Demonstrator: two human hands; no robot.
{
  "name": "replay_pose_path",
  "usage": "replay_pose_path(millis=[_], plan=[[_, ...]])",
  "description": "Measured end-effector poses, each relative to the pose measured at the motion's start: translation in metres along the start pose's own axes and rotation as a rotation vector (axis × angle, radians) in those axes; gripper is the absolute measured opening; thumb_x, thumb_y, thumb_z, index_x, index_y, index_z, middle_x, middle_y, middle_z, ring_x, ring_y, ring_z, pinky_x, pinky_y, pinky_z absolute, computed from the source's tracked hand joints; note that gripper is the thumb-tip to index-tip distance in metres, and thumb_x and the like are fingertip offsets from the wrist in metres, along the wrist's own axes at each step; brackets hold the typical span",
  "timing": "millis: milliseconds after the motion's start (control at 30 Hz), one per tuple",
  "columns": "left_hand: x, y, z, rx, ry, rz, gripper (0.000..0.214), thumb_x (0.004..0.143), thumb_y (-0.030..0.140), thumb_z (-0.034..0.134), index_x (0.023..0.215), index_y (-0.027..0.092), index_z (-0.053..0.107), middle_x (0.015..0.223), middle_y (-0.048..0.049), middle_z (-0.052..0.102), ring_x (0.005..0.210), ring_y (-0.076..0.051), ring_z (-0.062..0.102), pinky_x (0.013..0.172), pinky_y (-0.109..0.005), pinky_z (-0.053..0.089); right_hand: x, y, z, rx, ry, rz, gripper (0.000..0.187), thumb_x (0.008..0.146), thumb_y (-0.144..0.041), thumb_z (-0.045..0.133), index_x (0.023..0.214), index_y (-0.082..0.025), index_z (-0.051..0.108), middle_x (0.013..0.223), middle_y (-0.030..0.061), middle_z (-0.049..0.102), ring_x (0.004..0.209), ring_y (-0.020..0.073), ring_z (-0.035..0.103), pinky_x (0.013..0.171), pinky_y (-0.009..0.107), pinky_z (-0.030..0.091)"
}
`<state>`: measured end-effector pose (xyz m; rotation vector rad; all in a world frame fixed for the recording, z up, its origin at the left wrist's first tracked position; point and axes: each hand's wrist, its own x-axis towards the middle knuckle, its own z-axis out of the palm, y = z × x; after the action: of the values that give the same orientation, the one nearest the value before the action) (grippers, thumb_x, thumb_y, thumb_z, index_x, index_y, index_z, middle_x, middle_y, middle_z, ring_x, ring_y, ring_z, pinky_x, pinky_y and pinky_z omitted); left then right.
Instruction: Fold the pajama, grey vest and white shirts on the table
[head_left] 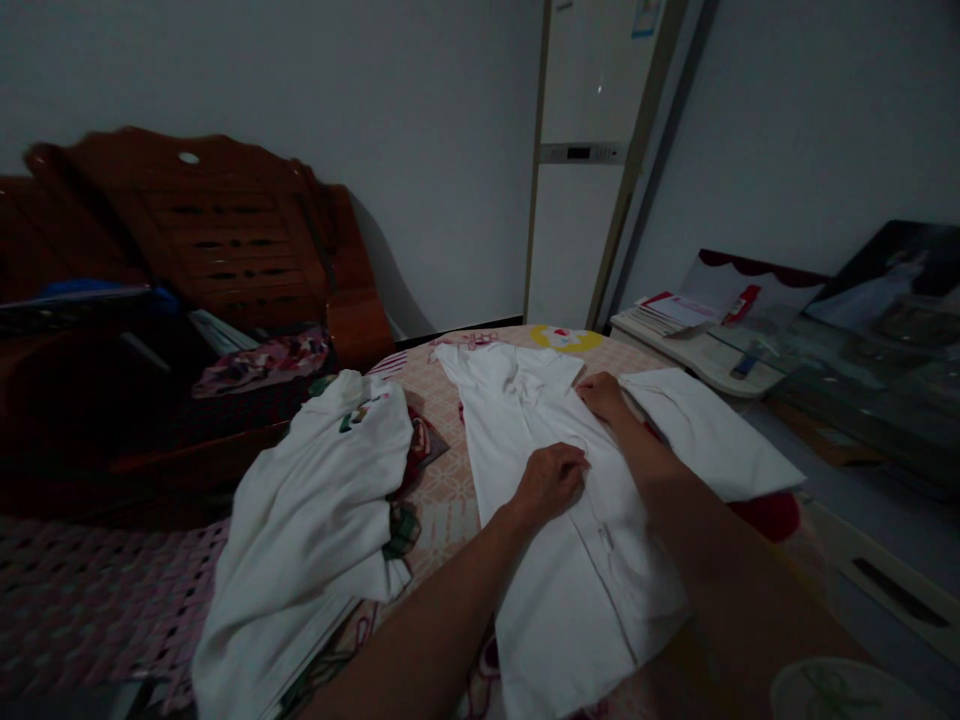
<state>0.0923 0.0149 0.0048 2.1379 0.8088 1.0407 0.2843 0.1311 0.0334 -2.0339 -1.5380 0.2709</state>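
A white short-sleeved shirt (525, 440) lies spread flat on a round table with a patterned cloth (439, 490), collar toward the far side. My left hand (551, 482) rests on the shirt's front placket, fingers curled and pinched on the fabric. My right hand (602, 396) lies further up near the collar, fingers bent and pressed onto the cloth. The shirt's right sleeve (705, 430) sticks out to the right.
A crumpled pile of white garments (315, 520) lies on the table's left part. A dark wooden bench (217, 240) with clutter stands at the left. A tall white air conditioner (585, 170) stands behind, and a low glass-topped table (825, 350) with papers is at the right.
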Motion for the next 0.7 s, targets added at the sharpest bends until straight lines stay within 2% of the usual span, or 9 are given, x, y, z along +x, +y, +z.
replay_pose_path(millis=[167, 267, 367, 467, 567, 700], plan=[[0.000, 0.000, 0.000, -0.008, -0.004, -0.013, 0.021, 0.080, 0.010, 0.059, 0.088, 0.019, 0.076, 0.105, -0.0062, 0.075, 0.092, -0.018, 0.070, 0.089, -0.030, 0.054, 0.013, -0.011, 0.010, 0.015, 0.046, 0.055, 0.025, 0.080, -0.023, 0.058, 0.094, -0.013, 0.076, 0.100, 0.0131, 0.075, 0.098, 0.0228, 0.068, 0.086, 0.027, 0.049], [0.000, 0.001, -0.001, -0.020, -0.007, -0.011, 0.021, 0.080, 0.010, 0.059, 0.088, 0.018, 0.076, 0.104, -0.0066, 0.075, 0.094, -0.018, 0.070, 0.089, -0.029, 0.053, 0.023, -0.014, 0.014, 0.137, 0.105, 0.106, 0.031, 0.075, -0.022, 0.063, 0.104, -0.013, 0.074, 0.105, 0.0125, 0.074, 0.103, 0.0227, 0.067, 0.090, 0.029, 0.049], [0.001, 0.000, -0.002, -0.036, 0.008, -0.057, 0.020, 0.079, 0.011, 0.059, 0.087, 0.018, 0.076, 0.098, -0.0061, 0.075, 0.090, -0.018, 0.069, 0.084, -0.027, 0.053, 0.035, -0.019, 0.015, 0.318, 0.118, 0.162, 0.028, 0.067, -0.011, 0.066, 0.093, -0.012, 0.075, 0.092, 0.0108, 0.075, 0.096, 0.0226, 0.068, 0.088, 0.030, 0.051], [0.003, -0.002, -0.002, -0.062, 0.079, -0.147, 0.019, 0.080, 0.013, 0.058, 0.086, 0.017, 0.076, 0.088, -0.0050, 0.075, 0.080, -0.016, 0.069, 0.076, -0.026, 0.052, 0.047, -0.033, 0.012, 0.389, 0.091, 0.178, 0.022, 0.069, -0.006, 0.060, 0.086, -0.010, 0.074, 0.075, 0.0092, 0.073, 0.080, 0.0216, 0.070, 0.076, 0.030, 0.055], [0.004, -0.004, -0.002, -0.092, 0.136, -0.215, 0.019, 0.080, 0.015, 0.058, 0.084, 0.018, 0.076, 0.083, -0.0038, 0.074, 0.075, -0.016, 0.068, 0.072, -0.025, 0.052, 0.056, -0.054, 0.004, 0.492, 0.043, 0.129, 0.029, 0.076, -0.009, 0.058, 0.102, -0.011, 0.072, 0.080, 0.0084, 0.074, 0.073, 0.0169, 0.069, 0.068, 0.026, 0.055], [0.004, -0.003, -0.003, -0.121, 0.143, -0.229, 0.018, 0.079, 0.015, 0.058, 0.081, 0.018, 0.076, 0.080, -0.0027, 0.073, 0.074, -0.015, 0.067, 0.071, -0.025, 0.051, 0.056, -0.070, -0.004, 0.690, -0.144, -0.123, 0.048, 0.082, -0.015, 0.058, 0.131, -0.020, 0.059, 0.108, 0.0093, 0.074, 0.092, 0.0143, 0.069, 0.078, 0.026, 0.054]])
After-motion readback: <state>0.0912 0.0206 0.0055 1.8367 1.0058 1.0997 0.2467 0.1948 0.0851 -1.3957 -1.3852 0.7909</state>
